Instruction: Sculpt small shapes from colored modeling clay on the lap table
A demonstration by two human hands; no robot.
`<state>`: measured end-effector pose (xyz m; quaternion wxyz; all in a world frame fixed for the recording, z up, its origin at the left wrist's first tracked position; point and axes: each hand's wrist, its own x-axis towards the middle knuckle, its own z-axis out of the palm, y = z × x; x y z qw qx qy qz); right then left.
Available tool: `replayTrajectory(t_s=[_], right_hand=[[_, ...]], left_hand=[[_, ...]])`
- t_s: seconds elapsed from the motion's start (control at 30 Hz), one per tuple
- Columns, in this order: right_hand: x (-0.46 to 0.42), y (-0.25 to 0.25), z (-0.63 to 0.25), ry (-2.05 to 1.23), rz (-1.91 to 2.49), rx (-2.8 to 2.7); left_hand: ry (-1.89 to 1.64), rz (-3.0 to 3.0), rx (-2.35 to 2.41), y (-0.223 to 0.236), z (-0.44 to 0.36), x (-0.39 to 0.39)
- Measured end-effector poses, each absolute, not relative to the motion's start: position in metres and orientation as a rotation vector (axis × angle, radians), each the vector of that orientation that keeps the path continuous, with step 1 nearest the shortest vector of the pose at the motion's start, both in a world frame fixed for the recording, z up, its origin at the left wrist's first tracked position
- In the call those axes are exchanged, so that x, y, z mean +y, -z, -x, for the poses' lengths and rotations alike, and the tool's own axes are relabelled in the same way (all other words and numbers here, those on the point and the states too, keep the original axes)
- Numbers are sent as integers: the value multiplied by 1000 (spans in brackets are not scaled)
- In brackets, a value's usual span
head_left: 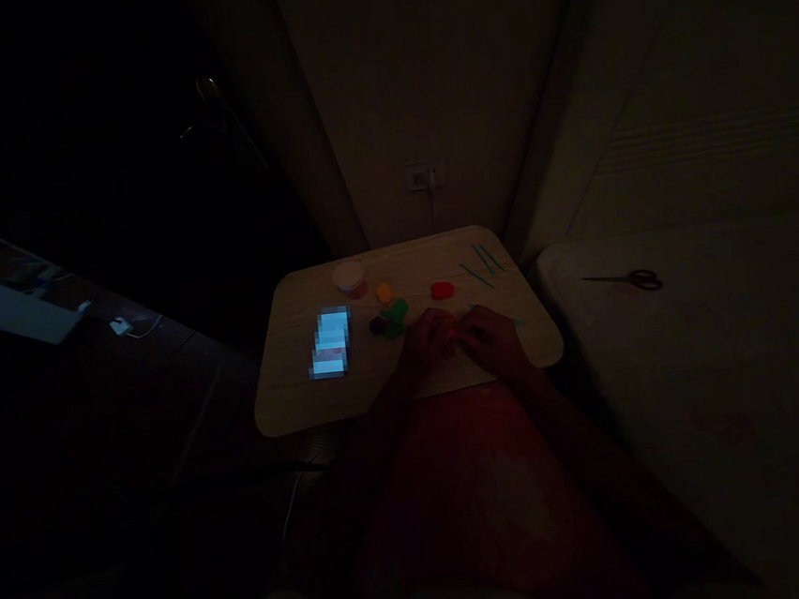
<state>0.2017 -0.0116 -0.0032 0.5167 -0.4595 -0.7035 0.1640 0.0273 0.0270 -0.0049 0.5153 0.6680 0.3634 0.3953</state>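
Observation:
The room is very dark. My left hand (426,342) and my right hand (492,339) meet over the near edge of a small wooden table (296,394), fingers curled together around something small I cannot make out. Just beyond my left hand lie a green lump (396,317) and a dark purple lump (377,325) of what looks like modelling clay. An orange lump (385,291) and a red lump (442,290) sit further back. Thin blue sticks (482,263) lie at the far right corner.
A lit phone screen (331,342) rests on the table's left half, with a small white tub (349,276) behind it. Scissors (634,279) lie on the pale surface to the right. A wall socket (425,177) is behind the table. A door handle (210,96) shows at the left.

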Motion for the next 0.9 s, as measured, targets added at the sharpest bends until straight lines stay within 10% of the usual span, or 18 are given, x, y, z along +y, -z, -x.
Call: replayTrajectory(t_s=[0.9], right_hand=[[-16, 2, -190, -610, 1178, -1567]], left_hand=[[-894, -1970, 968, 3, -25, 33]])
